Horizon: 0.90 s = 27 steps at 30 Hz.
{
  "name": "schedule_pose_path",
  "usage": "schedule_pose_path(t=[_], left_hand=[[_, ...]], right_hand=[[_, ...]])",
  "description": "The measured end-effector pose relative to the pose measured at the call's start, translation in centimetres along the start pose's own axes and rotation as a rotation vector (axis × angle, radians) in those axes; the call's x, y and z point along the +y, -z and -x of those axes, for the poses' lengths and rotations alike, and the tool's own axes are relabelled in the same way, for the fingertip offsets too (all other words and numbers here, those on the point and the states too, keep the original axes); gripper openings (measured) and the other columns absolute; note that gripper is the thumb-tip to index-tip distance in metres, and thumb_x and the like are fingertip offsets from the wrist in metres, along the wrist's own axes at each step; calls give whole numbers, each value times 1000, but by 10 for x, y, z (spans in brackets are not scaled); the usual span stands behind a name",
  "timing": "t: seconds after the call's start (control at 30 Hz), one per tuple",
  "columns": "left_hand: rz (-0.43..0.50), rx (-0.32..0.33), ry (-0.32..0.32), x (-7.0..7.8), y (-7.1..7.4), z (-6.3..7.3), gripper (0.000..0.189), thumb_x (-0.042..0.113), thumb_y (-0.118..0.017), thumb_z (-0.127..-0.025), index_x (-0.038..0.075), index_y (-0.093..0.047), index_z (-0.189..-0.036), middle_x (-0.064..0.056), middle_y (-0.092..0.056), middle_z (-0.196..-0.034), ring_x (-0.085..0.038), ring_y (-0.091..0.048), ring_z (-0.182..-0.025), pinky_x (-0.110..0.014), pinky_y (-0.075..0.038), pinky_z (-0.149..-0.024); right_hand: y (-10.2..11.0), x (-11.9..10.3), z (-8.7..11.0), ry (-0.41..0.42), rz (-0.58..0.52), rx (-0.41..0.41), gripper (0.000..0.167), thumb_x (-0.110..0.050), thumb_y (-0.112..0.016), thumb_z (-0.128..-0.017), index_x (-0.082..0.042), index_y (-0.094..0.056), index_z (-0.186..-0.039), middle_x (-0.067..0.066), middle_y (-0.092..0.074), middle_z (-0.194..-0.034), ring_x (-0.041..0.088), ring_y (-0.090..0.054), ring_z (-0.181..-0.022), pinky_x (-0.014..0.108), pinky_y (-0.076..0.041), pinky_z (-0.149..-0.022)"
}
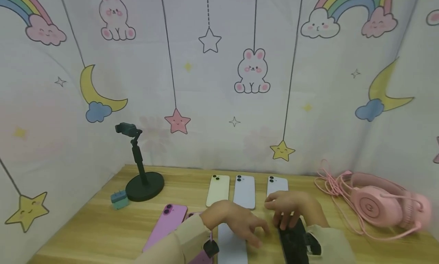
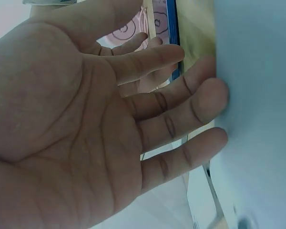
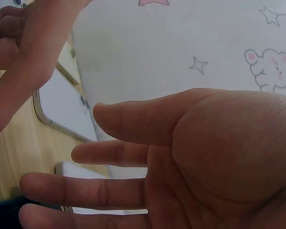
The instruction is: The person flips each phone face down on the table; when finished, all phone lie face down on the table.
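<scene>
My left hand (image 1: 236, 220) hovers over the near end of the row, its fingers spread and relaxed. Beneath it lies a pale blue phone (image 1: 232, 245), partly covered by the hand; in the left wrist view the fingertips touch or nearly touch the pale blue surface (image 2: 257, 95). Over a black phone (image 1: 293, 241), my right hand (image 1: 291, 207) reaches with loose fingers, holding nothing visible. Its palm (image 3: 229, 148) faces the camera in the right wrist view, fingers extended. Whether its fingertips touch the black phone I cannot tell.
Farther back lie a cream phone (image 1: 218, 191) and two pale phones, one (image 1: 244, 191) left of the other (image 1: 277, 184). A purple-pink phone (image 1: 166, 224) lies left, another beneath my sleeve. A black stand (image 1: 144, 186), teal block (image 1: 119, 199) and corded pink headphones (image 1: 374, 205) flank them.
</scene>
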<state>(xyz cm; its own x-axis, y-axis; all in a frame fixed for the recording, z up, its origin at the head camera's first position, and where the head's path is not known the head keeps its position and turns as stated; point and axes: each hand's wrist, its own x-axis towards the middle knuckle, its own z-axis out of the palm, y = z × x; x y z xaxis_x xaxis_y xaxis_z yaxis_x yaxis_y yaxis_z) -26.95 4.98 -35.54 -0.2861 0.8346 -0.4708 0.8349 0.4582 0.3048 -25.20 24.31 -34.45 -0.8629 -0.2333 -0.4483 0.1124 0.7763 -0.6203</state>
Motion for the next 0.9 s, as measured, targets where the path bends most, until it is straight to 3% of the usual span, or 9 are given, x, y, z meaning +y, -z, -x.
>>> schedule_pose_path(t=[0.2,0.37,0.5,0.73,0.9], left_hand=[[-15,26,-21,7,-4,-15,40,39,-60,-101,21,-52,-136,5,-69,-110,-2,-60,-98,-16,-44,-81],[-39,86,-66,8,-7,-23,36,38,-60,-101,15,-56,-129,5,-57,-117,-2,-56,-100,-16,-43,-85],[-67,138,-83,11,-8,-25,35,40,-61,-99,18,-58,-126,5,-49,-120,-2,-52,-100,-16,-41,-85],[-59,128,-142,20,-6,-27,43,37,-60,-101,19,-49,-138,4,-49,-130,0,-48,-117,-14,-37,-95],[-58,108,-149,27,-5,-27,48,38,-59,-101,21,-46,-144,5,-47,-135,1,-45,-120,-15,-36,-98]], right_hand=[[7,12,7,-29,-5,12,32,-27,-53,-103,-7,-57,-128,15,-65,-90,28,-68,-74,45,-57,-67],[13,18,9,-54,-34,40,34,-25,-53,-103,-3,-55,-129,19,-62,-101,32,-67,-82,51,-57,-70],[17,20,10,-75,-24,60,36,-25,-54,-102,1,-53,-127,21,-60,-103,35,-67,-85,53,-56,-72],[21,27,11,-123,25,92,31,-25,-53,-102,2,-54,-119,24,-61,-100,38,-65,-85,56,-55,-74],[25,36,15,-177,61,73,39,-26,-51,-103,8,-55,-120,28,-65,-95,41,-68,-87,57,-54,-77]])
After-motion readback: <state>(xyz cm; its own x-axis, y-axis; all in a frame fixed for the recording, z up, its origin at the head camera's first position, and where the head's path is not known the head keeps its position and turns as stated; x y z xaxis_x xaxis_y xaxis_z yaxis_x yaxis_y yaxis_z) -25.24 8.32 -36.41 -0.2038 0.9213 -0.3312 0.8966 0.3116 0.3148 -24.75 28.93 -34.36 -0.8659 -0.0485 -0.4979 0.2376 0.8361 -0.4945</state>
